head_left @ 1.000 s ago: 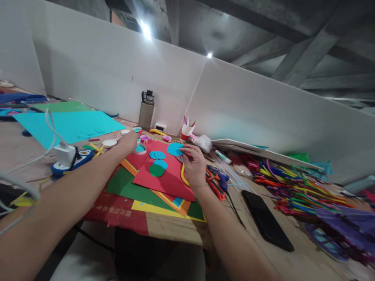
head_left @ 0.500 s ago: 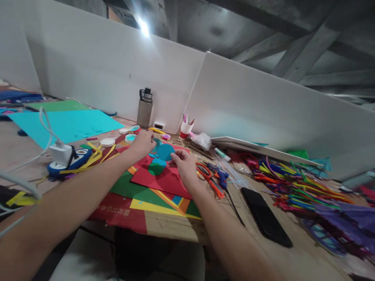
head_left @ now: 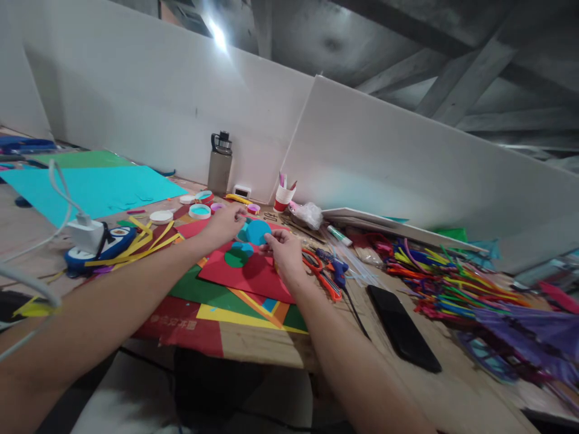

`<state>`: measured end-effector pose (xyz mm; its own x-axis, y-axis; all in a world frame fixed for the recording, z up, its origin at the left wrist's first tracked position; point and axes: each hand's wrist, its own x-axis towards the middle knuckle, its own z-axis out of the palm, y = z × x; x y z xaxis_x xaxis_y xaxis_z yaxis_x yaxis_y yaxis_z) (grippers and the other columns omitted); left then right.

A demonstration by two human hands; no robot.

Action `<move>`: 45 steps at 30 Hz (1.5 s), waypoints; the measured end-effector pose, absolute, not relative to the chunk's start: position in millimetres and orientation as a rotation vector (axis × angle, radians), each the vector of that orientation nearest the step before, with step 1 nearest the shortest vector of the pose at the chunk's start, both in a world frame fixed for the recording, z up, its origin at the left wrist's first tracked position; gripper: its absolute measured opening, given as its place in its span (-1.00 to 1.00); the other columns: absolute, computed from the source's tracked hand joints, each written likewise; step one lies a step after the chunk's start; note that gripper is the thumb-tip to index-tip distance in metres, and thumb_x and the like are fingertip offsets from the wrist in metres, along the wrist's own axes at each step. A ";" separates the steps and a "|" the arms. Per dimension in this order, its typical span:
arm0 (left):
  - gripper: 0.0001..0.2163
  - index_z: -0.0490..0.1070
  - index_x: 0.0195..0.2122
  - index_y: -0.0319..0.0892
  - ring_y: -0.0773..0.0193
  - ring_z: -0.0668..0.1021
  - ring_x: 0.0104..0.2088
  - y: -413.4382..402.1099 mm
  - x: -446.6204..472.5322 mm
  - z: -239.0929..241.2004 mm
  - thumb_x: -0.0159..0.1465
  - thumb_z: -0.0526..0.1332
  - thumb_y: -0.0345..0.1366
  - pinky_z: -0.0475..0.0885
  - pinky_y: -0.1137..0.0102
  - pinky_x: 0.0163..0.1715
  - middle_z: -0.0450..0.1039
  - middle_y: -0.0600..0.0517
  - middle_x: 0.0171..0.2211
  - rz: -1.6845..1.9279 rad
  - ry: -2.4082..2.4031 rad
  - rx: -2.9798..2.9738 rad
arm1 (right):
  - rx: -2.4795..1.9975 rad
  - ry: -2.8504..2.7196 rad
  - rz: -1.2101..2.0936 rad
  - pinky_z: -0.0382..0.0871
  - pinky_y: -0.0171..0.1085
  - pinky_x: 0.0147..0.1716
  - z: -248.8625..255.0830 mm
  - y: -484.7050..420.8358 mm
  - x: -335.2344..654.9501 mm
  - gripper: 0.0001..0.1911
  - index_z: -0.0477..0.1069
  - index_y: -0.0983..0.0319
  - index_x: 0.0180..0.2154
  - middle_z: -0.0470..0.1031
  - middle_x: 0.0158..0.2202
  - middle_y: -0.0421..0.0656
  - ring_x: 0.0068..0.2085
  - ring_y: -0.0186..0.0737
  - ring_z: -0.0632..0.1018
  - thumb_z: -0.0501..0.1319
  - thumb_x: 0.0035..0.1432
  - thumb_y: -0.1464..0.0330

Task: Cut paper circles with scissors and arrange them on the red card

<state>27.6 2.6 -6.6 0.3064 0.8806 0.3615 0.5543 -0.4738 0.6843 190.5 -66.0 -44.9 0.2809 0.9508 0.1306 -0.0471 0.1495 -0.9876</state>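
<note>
My right hand (head_left: 286, 252) pinches a blue paper circle (head_left: 258, 232) by its right edge, holding it above a red sheet (head_left: 253, 274). Close by on the left, my left hand (head_left: 227, 223) has its fingers drawn together near the circle's upper left. What its fingertips hold, if anything, is too small to make out. Further blue paper circles lie under the raised one, partly hidden. A green paper circle (head_left: 236, 258) rests on the red sheet. Green, yellow and orange paper is stacked beneath.
Scissors (head_left: 314, 265) and a blue glue gun (head_left: 338, 272) lie right of the paper, with a black phone (head_left: 402, 328) beyond. Pipe cleaners (head_left: 452, 283) are heaped at right. Behind stand a bottle (head_left: 219, 166) and a paper cup (head_left: 284, 198). Paper strips (head_left: 145, 241) lie left.
My left hand has moved slightly right and its fingers now sit at the upper left of the raised circle. The right hand keeps hold of the circle. The view has shifted slightly.
</note>
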 end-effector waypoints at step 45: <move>-0.69 0.50 -0.09 -0.24 0.22 0.59 -0.28 -23.2 43.3 -19.2 0.28 0.23 -0.13 0.50 0.35 -0.28 0.57 -0.16 -0.17 0.731 0.443 1.248 | -1.133 -0.965 1.000 0.36 -0.38 -0.51 -52.2 -58.9 199.2 -0.82 0.31 0.19 -0.30 0.44 -0.52 -0.32 -0.52 -0.35 0.49 0.28 0.07 0.34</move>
<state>43.3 -23.2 -19.2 0.6992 0.7101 0.0831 -0.2551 0.1392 0.9568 199.2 -58.9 -52.2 0.2665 0.9592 0.0948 -0.1291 0.1330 -0.9827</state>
